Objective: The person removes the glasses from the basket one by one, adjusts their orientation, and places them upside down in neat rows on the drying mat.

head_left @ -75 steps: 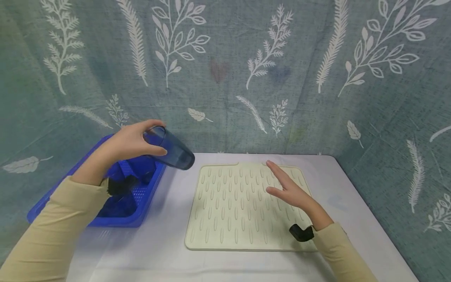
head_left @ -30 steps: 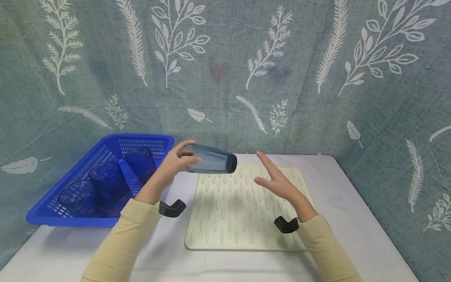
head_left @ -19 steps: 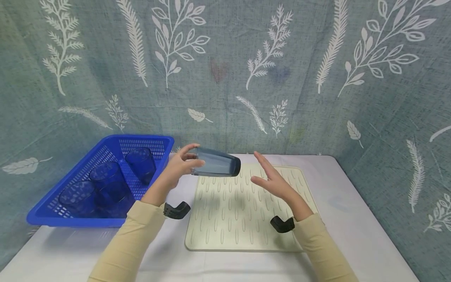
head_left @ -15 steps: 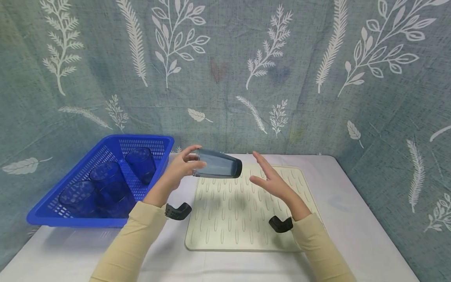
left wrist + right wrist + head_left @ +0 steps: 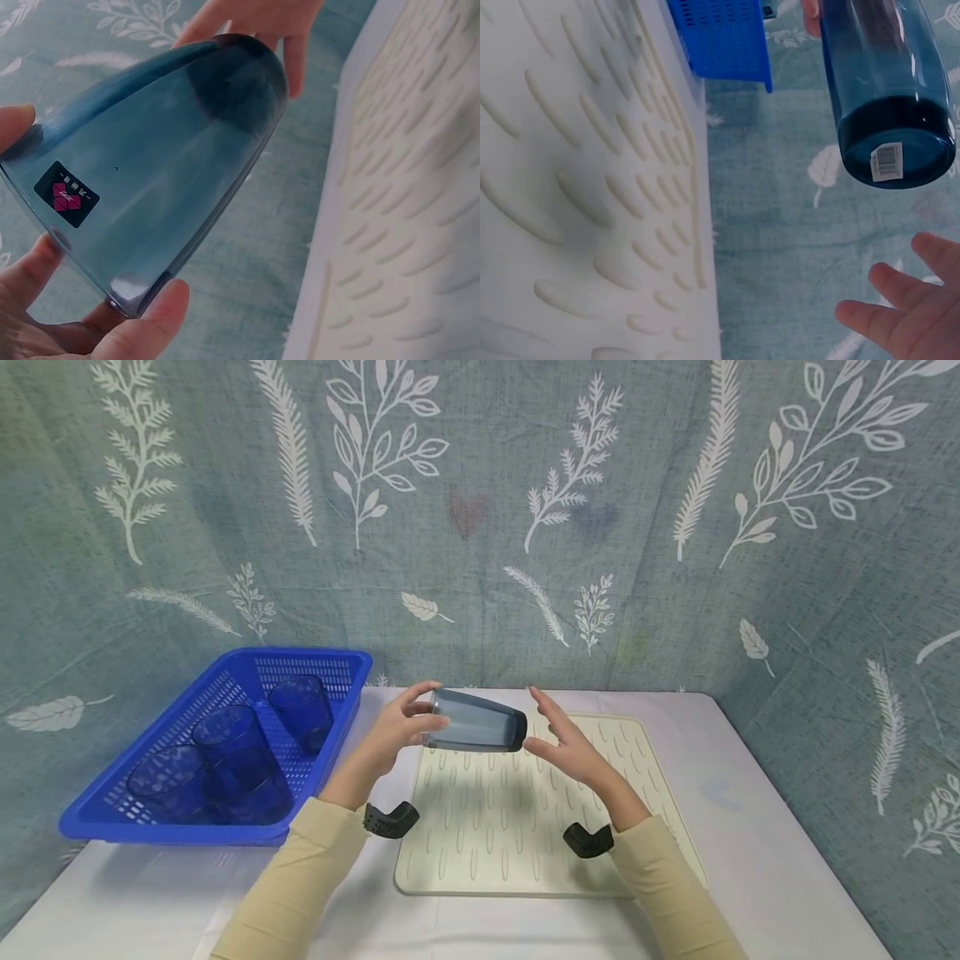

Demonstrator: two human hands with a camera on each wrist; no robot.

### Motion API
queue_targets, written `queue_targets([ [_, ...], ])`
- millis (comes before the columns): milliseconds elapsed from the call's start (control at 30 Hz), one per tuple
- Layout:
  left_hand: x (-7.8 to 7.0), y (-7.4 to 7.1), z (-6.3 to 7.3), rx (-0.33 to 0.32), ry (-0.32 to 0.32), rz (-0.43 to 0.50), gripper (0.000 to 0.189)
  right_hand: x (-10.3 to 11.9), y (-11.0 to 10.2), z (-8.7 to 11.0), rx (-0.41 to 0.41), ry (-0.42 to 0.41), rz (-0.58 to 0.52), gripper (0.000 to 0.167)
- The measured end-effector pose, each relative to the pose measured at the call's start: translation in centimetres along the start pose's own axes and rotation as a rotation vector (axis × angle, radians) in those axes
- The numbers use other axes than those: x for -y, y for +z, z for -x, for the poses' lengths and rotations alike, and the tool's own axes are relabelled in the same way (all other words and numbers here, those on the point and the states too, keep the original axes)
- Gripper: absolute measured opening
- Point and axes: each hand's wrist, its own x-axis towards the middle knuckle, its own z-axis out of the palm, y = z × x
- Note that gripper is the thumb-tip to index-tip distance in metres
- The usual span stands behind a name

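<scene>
A blue-tinted drinking glass lies nearly sideways in the air above the cream ridged mat. My left hand grips it around the rim, with its base pointing right. In the left wrist view a dark label with pink diamonds shows on the glass wall. My right hand is beside the base, thumb and fingers spread. The right wrist view shows a gap between its fingers and the base, which bears a barcode sticker.
At the left stands a blue perforated basket with several blue glasses in it. A white cloth covers the table. Behind hangs a green-grey curtain with white leaf prints.
My left hand has carried the glass from above the basket rightward and down over the mat, turning it nearly level. The right hand has moved left, close to the glass's base.
</scene>
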Motion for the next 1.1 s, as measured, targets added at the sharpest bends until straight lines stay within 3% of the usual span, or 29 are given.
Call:
queue_targets([
  [233, 0.5, 0.6, -0.2, 0.019, -0.006, 0.038, 0.066, -0.9, 0.4, -0.3, 0.009, -0.028, -0.041, 0.086],
  [867, 2.3, 1.9, -0.7, 0.023, -0.016, 0.175, 0.065, -1.5, 1.1, -0.5, 0.024, -0.041, -0.248, 0.081],
  [1100, 2.6, 2.3, -0.9, 0.03, -0.011, 0.192, 0.065, -1.6, 1.4, -0.5, -0.005, -0.023, -0.306, 0.08],
])
